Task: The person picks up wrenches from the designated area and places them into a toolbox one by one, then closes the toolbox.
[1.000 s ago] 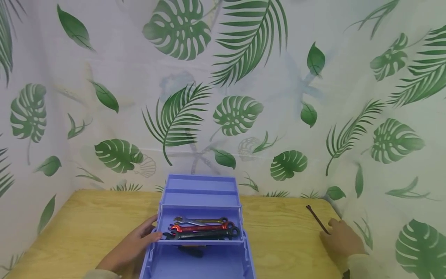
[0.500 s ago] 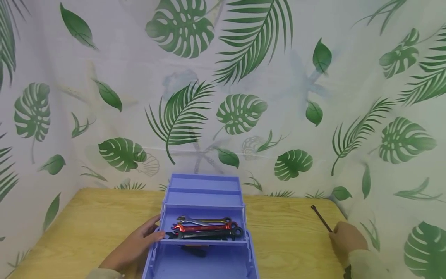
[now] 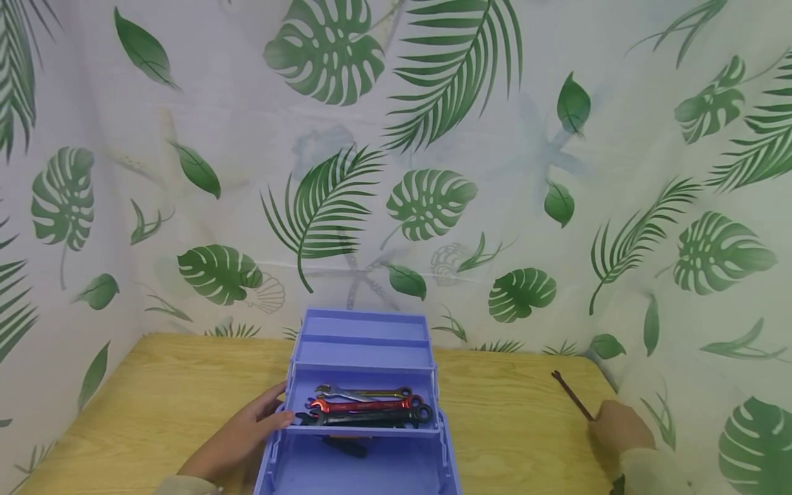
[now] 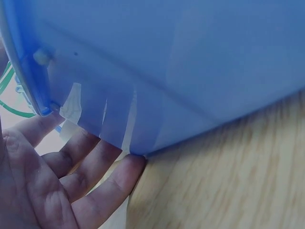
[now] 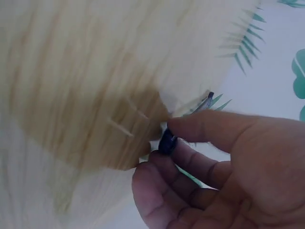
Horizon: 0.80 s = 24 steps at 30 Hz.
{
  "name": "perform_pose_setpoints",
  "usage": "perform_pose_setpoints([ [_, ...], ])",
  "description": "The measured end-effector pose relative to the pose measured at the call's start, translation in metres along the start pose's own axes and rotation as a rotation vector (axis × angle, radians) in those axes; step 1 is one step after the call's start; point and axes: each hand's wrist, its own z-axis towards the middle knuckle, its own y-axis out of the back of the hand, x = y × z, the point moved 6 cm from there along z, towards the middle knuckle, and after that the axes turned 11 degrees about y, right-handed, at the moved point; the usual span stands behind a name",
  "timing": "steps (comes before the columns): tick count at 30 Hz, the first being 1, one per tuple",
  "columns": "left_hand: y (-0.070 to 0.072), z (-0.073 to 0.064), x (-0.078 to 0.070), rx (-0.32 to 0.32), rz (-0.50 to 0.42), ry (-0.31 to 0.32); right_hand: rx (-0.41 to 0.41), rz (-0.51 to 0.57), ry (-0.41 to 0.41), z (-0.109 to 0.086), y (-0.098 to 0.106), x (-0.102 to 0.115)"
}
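A blue-purple toolbox (image 3: pixel 365 474) stands unfolded on the table, its tray (image 3: pixel 309 399) raised. In that tray lie several wrenches: a black wrench (image 3: pixel 371 416) in front, a red wrench (image 3: pixel 365 404), and silver and gold ones behind. My left hand (image 3: pixel 244 433) holds the left side, thumb at the tray's front corner; in the left wrist view its fingers (image 4: pixel 90 167) lie against the blue wall. At the table's right, my right hand (image 3: pixel 621 427) pinches a slim dark wrench (image 3: pixel 572 394) by its near end, seen dark (image 5: pixel 167 142) between thumb and fingers in the right wrist view.
A dark-handled tool (image 3: pixel 346 447) lies partly hidden under the tray in the box's lower part. The wood-grain table (image 3: pixel 507 412) ends at a leaf-printed cloth wall (image 3: pixel 445 289) behind and at both sides.
The whole head view has shifted slightly. My right hand still pinches the dark wrench, and its far tip sits a little lower. The left hand stays at the toolbox.
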Motion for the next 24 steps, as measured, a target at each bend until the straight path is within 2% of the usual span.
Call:
perform_pose_setpoints([
  [5, -0.001, 0.0, 0.001, -0.004, -0.008, 0.016, -0.047, 0.046, 0.016, -0.002, 0.0, 0.003],
  [12, -0.001, 0.001, 0.001, -0.022, 0.011, 0.029, -0.234, 0.039, 0.091, -0.01, 0.012, 0.02],
  [17, -0.001, 0.001, 0.002, -0.026, 0.013, 0.037, -0.298, 0.082, 0.108, -0.012, 0.014, 0.029],
  [21, -0.001, 0.001, 0.002, -0.01, 0.0, 0.028, -0.308, 0.07, 0.114, -0.01, 0.016, 0.036],
  [24, -0.001, 0.001, 0.004, -0.012, 0.006, 0.041, -0.248, 0.075, 0.113, -0.007, 0.013, 0.037],
])
